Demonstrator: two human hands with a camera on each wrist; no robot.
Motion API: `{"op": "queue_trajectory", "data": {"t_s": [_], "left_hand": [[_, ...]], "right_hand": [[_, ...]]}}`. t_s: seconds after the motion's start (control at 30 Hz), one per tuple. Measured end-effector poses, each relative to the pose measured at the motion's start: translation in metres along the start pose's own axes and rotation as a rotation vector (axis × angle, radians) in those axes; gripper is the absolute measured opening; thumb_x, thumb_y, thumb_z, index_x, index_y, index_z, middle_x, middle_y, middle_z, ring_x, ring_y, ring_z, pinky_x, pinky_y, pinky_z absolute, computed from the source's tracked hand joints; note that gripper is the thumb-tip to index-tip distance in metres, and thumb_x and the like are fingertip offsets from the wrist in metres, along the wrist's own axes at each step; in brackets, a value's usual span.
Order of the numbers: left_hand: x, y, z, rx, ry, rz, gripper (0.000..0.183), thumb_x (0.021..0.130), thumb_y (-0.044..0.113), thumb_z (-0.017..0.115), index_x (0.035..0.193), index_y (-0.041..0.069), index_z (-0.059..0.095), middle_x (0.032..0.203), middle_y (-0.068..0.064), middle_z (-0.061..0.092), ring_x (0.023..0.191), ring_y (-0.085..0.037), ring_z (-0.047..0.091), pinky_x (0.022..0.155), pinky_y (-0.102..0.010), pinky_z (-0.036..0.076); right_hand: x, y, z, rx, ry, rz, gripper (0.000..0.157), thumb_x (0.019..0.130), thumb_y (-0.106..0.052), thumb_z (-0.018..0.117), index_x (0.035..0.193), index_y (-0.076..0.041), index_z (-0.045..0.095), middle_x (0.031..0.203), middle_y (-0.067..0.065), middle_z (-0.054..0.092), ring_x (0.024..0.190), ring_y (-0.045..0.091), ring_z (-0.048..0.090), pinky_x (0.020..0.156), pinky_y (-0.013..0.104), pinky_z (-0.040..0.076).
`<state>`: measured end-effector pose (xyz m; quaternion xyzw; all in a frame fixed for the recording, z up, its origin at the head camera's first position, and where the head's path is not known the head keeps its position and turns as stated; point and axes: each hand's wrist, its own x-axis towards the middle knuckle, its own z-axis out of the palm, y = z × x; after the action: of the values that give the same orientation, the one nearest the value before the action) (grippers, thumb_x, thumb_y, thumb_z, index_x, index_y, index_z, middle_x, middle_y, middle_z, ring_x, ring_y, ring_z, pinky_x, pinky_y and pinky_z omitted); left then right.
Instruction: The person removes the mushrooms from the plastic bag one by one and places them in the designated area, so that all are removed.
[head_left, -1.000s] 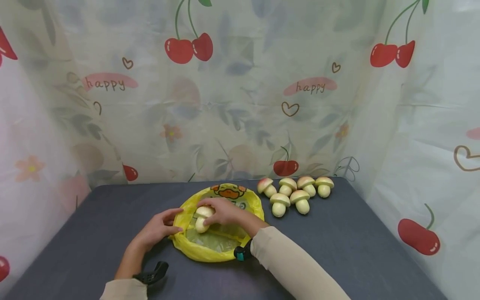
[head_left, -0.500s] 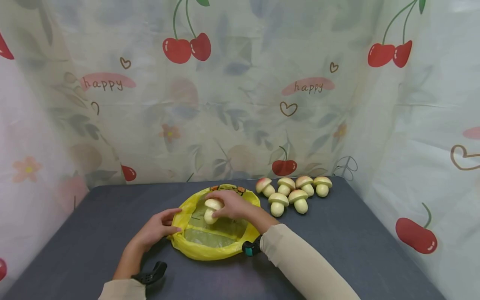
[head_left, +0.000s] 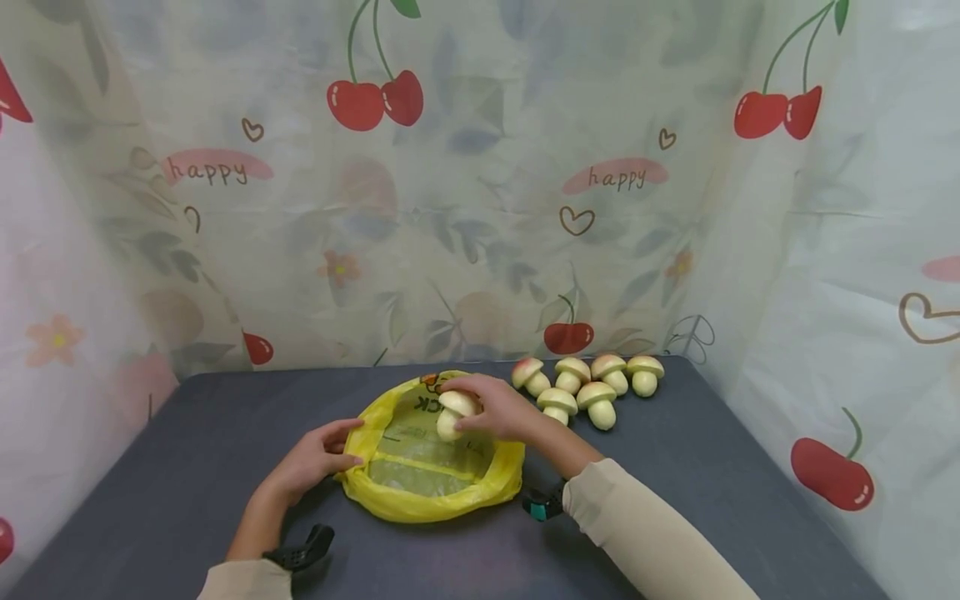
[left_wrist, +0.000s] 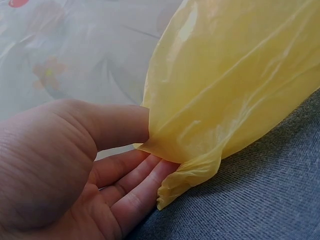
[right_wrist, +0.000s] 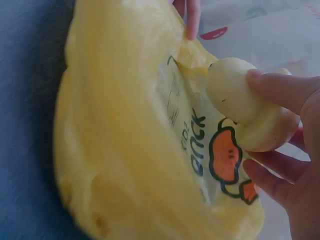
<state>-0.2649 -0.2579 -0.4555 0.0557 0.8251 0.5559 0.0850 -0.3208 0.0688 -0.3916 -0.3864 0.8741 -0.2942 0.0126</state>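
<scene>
A yellow plastic bag (head_left: 431, 506) with a printed duck lies on the table with its mouth spread wide. My left hand (head_left: 311, 461) pinches the bag's left edge; in the left wrist view the thumb is on one side of the yellow film (left_wrist: 215, 85) and the fingers are on the other. My right hand (head_left: 501, 407) holds a toy mushroom (head_left: 452, 414) over the bag's mouth, toward its right side. In the right wrist view the thumb presses the pale stem of the mushroom (right_wrist: 232, 92), with fingers behind the cap.
Several more toy mushrooms (head_left: 597, 406) with pinkish caps stand or lie at the table's back right, just beyond the right forearm. The dark table (head_left: 420, 567) ends at a patterned curtain (head_left: 450, 183) behind, with curtain walls on both sides.
My right hand has moved right and a little up across the bag's mouth, carrying the mushroom from near the left rim. The left hand stays at the bag's left edge.
</scene>
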Motion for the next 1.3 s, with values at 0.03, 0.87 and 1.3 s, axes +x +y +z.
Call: {"op": "queue_trajectory", "data": {"t_s": [0.03,0.87,1.3], "left_hand": [[0.000,0.000,0.000,-0.005,-0.001,-0.004,0.067,0.086,0.015,0.075,0.144,0.002,0.044,0.133,-0.023,0.052,0.106,-0.026,0.060,0.080,-0.035,0.052],[0.000,-0.002,0.001,-0.022,0.006,-0.031,0.067,0.087,0.018,0.075,0.144,0.003,0.045,0.135,-0.023,0.051,0.105,-0.025,0.060,0.079,-0.035,0.053],[0.000,-0.001,-0.001,-0.015,0.001,-0.032,0.067,0.087,0.019,0.075,0.144,0.003,0.045,0.135,-0.023,0.050,0.105,-0.024,0.060,0.078,-0.035,0.053]], "right_hand": [[-0.004,0.001,-0.001,0.003,0.011,-0.004,0.056,0.087,-0.022,0.076,0.138,-0.015,0.055,0.136,0.001,0.054,0.112,0.018,0.055,0.085,0.035,0.047],[-0.085,0.033,-0.035,-0.060,0.333,-0.123,0.056,0.085,-0.016,0.076,0.137,-0.010,0.055,0.136,0.007,0.055,0.120,0.026,0.051,0.085,0.043,0.047],[-0.125,0.060,-0.056,-0.082,0.410,-0.024,0.055,0.087,-0.013,0.075,0.137,-0.007,0.055,0.134,0.009,0.056,0.104,0.020,0.055,0.074,0.037,0.049]]}}
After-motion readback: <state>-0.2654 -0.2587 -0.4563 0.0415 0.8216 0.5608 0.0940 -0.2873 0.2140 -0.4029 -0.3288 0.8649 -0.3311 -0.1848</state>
